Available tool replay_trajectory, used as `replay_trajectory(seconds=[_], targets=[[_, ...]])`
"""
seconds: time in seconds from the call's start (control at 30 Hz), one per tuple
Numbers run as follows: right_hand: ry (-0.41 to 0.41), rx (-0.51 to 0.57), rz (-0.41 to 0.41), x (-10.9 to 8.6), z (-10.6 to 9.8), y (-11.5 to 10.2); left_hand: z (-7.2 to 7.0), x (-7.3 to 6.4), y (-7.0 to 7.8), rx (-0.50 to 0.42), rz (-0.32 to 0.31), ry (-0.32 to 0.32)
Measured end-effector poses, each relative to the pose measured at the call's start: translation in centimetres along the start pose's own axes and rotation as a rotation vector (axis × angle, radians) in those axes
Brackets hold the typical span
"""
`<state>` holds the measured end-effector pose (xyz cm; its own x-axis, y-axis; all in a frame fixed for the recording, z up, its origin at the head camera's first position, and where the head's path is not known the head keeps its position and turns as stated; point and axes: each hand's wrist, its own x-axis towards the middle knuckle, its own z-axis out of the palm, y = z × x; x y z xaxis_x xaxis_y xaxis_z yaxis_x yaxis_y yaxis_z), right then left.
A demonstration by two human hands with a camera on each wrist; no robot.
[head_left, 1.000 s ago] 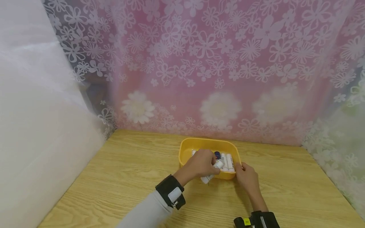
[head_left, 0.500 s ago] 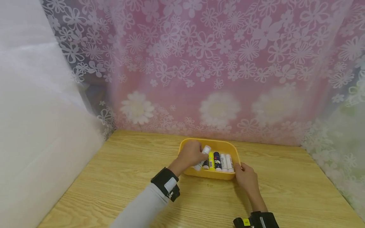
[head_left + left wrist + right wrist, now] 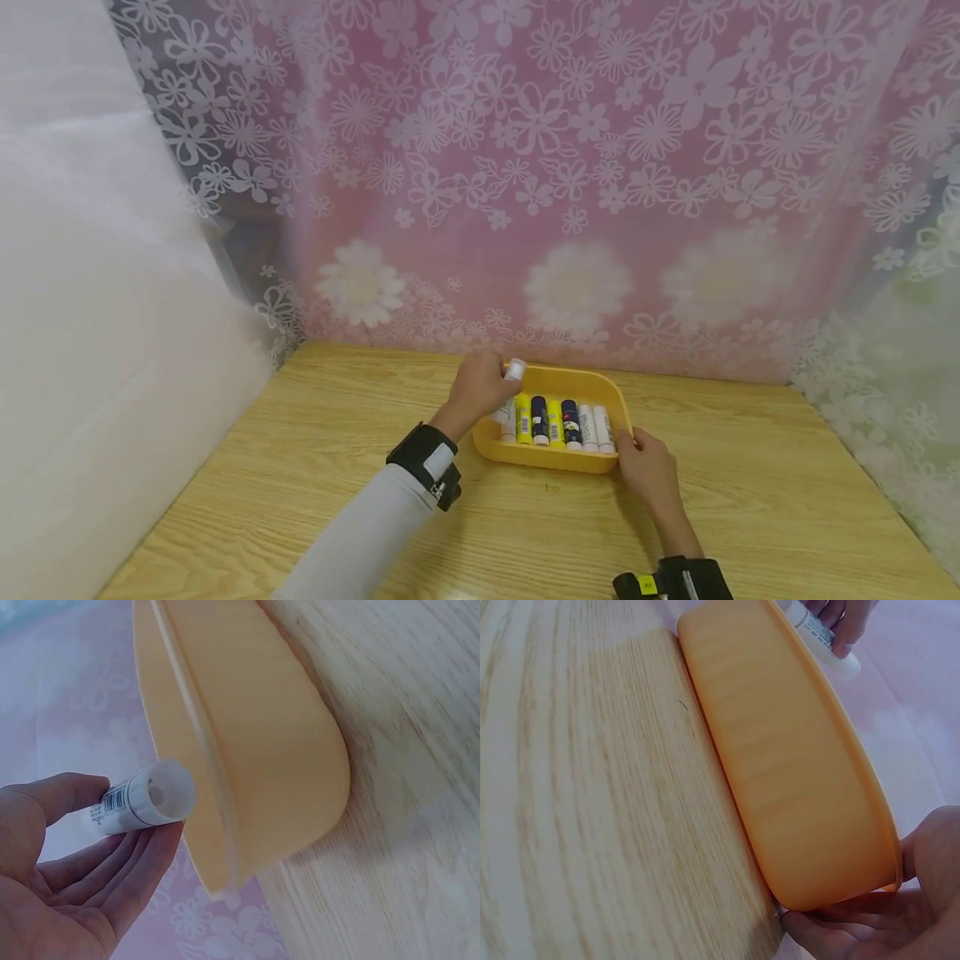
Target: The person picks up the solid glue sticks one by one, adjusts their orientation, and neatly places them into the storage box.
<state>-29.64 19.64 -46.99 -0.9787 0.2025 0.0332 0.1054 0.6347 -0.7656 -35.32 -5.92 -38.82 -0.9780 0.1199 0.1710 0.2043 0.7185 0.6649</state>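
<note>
A yellow plastic basin (image 3: 555,457) stands on the table, several glue sticks lying side by side inside. From the left they run white, yellow (image 3: 523,419), dark blue (image 3: 539,421), another yellow, another dark blue (image 3: 571,425) and two white ones (image 3: 603,429). Over the basin's left end, my left hand (image 3: 476,385) pinches one more white glue stick (image 3: 139,804) between thumb and fingers. It is tilted, with a barcode on its side and a hollow end facing the left wrist camera. My right hand (image 3: 651,467) grips the basin's right end, thumb at the rim, fingers underneath (image 3: 855,922).
The wood-grain table (image 3: 315,500) extends around the basin. Behind it hangs a pink flowered curtain (image 3: 465,275), close to the basin's back. A pale sheet (image 3: 112,292) closes off the left side, and more flowered sheeting (image 3: 900,400) the right.
My left hand has moved left and back with the white glue stick, from the basin's front middle to its left end, uncovering the row inside. My right hand has stayed at the basin.
</note>
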Motion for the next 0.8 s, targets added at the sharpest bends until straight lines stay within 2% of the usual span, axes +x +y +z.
replay_trajectory(seconds=[0.37,0.6,0.8], targets=[[-0.012,0.004,0.013,-0.1,0.0,0.0,0.7,1.0,-1.4,0.091,-0.037,0.017],[-0.005,0.007,0.008,0.0,0.0,-0.1,1.8,1.1,-1.9,0.121,-0.128,-0.026],[-0.006,-0.002,0.012,0.0,0.0,-0.1,2.5,1.0,-2.0,0.165,-0.11,-0.047]])
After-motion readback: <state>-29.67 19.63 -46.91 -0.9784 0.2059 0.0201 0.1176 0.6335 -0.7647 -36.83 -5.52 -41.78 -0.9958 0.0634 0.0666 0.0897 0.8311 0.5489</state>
